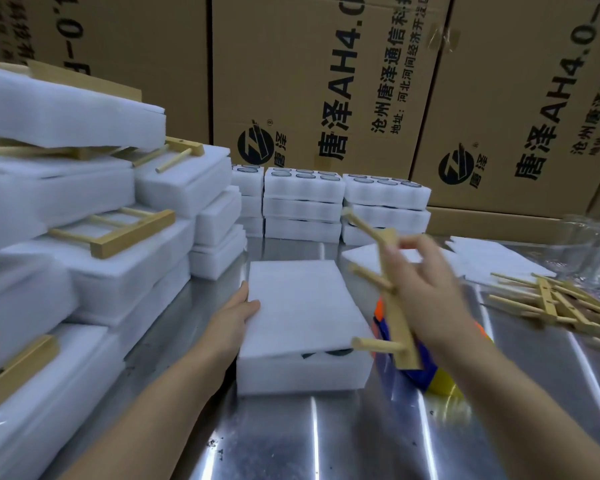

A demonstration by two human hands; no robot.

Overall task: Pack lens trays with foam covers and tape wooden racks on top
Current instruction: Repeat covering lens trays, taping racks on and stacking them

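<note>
On the cardboard boxes (326, 81) behind the bench I read "唐泽AH4.0" in large black print beside a round Z logo, with smaller lines starting "沧州唐泽通信" and "地址:河北河间经济开"; the rest is cut off. The steel table (326, 441) has open room in front of me and to the near right. The left side is walled in by packed stacks (94, 271) of foam with racks on top. The far edge is lined with open lens tray stacks (303, 202). A rack pile (561, 306) and loose foam sheets (492, 254) crowd the right. The lens tray (305, 374) sits mid-table with its foam cover (302, 306) on top, the near corner lifted enough to show dark lenses. My left hand (238, 313) rests against the cover's left edge, fingers fairly straight and gripping nothing. My right hand (426, 289) holds the wooden rack (392, 306) in curled fingers, in the air just right of the tray, bar running near-to-far and pegs pointing left toward the cover without touching it. A blurred orange, blue and yellow object (430, 379) lies under that hand; I cannot tell what it is.
</note>
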